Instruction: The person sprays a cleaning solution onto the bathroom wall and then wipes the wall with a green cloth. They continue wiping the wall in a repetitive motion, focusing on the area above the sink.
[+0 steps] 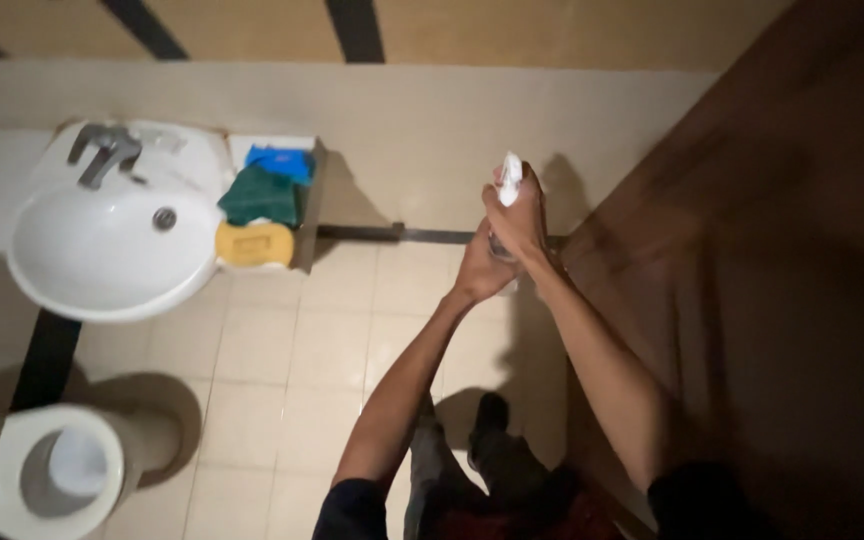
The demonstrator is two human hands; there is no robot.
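Both my arms reach forward over the tiled floor, close to a dark brown door (752,250) on the right. My right hand (518,215) is wrapped around the top of a white spray bottle (509,178), whose head sticks up above my fingers. My left hand (479,268) grips the bottle's lower part from below; the body of the bottle is mostly hidden by both hands.
A white wash basin (62,270) with a grey tap (102,152) hangs at the left wall. Beside it a shelf holds a blue cloth (280,160), a green cloth (260,195) and a yellow sponge (254,243). A white toilet (12,480) stands at bottom left.
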